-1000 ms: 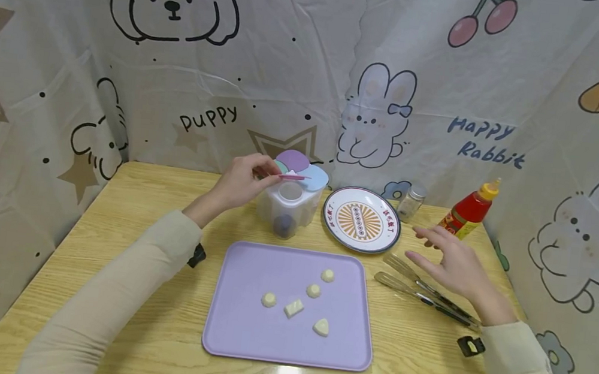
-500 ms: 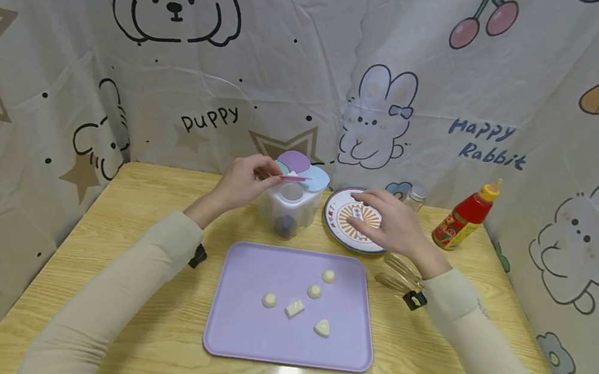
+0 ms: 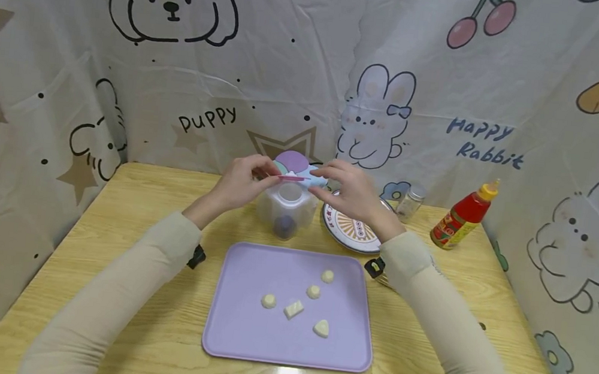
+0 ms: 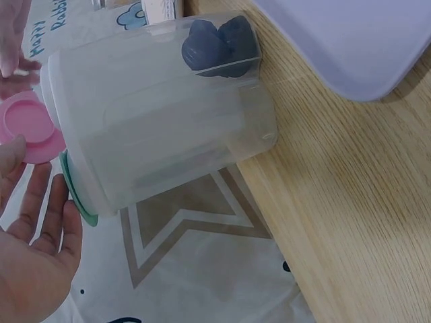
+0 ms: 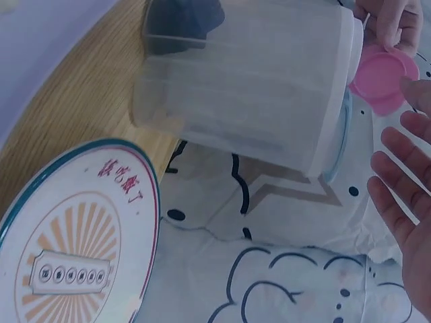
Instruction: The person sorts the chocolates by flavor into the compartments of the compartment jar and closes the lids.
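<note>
A clear container [image 3: 270, 211] with a white rim stands at the back of the table. Purple, green and blue flap lids top it, and dark rounded pieces [image 4: 219, 48] sit in one compartment. The round opening under its raised pink lid [image 5: 382, 75] faces the front. My left hand [image 3: 246, 180] pinches that pink lid at its edge and keeps it up. From the other side, my right hand [image 3: 353, 193] hovers with fingers parted, fingertips close to the lid; in the right wrist view its thumb overlaps the lid's edge. The right hand holds nothing.
In front lies a purple tray [image 3: 242, 332] with several small white pieces [image 3: 294, 309]. A round plate [image 3: 344, 230] leans right of the container, partly behind the right hand. Beyond stand a shaker jar [image 3: 410, 202] and a red sauce bottle [image 3: 461, 217]. The right forearm mostly covers metal tongs [image 3: 385, 279].
My right hand has swept left from beside the sauce bottle, past the plate, to the container's lid. The left hand has stayed in place, holding the pink lid up.
</note>
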The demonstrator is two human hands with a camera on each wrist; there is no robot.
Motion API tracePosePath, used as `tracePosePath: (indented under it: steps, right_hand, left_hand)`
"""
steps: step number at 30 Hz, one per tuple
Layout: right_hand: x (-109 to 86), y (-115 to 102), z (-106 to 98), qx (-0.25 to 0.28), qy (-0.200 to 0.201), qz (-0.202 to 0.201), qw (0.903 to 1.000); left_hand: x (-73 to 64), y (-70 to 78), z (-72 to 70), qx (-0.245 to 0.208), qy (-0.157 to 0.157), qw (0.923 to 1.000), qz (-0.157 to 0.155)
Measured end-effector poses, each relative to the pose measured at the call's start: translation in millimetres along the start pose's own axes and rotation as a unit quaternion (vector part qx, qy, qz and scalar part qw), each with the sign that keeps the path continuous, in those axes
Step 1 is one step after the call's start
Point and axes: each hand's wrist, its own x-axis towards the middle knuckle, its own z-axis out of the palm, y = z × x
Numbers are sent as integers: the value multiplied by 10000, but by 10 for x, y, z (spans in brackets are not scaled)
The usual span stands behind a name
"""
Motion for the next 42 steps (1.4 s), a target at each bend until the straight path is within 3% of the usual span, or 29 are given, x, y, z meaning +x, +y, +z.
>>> tracePosePath:
  steps: [5, 13, 24, 42]
  right_hand:
    - [140, -91, 85, 173, -66, 25, 9998]
    - [207, -147, 150, 289, 78, -235, 9993]
    - [83, -177, 162, 346, -224, -407, 9983]
    - [-4, -212, 276, -31, -326, -671, 9972]
  left_hand:
    - [-4, -3, -2, 27, -17, 10000, 36]
    - [-15, 14, 3, 16, 12, 9999, 100]
    - [-110, 20, 33, 327, 38, 9976, 611]
    - [-199, -42, 99, 913, -5, 9917, 900]
